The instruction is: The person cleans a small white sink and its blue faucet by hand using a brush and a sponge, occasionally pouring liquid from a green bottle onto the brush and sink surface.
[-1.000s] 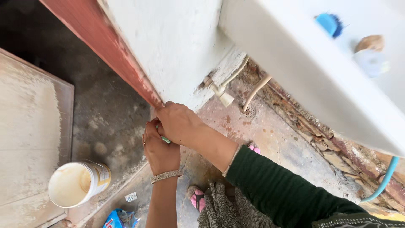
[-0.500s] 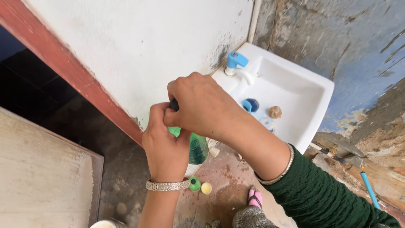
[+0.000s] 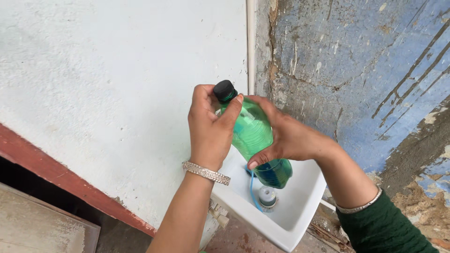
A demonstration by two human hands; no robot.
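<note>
Mostly green liquid in bottle [image 3: 255, 140].

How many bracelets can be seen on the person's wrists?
2. One bracelet sits on the left wrist, below the left hand. The other bracelet sits on the right wrist, at the edge of the green sleeve.

Capped green plastic bottle [image 3: 255, 143], tilted above sink.

Only one view here, a head-worn cam looking down and forward from just above the person's arms, so there's no second angle to overlap with. It's close in on both hands, facing a corner where the white wall [image 3: 117, 84] meets a peeling blue wall [image 3: 365, 70], with the white sink [image 3: 300, 206] below.
</note>
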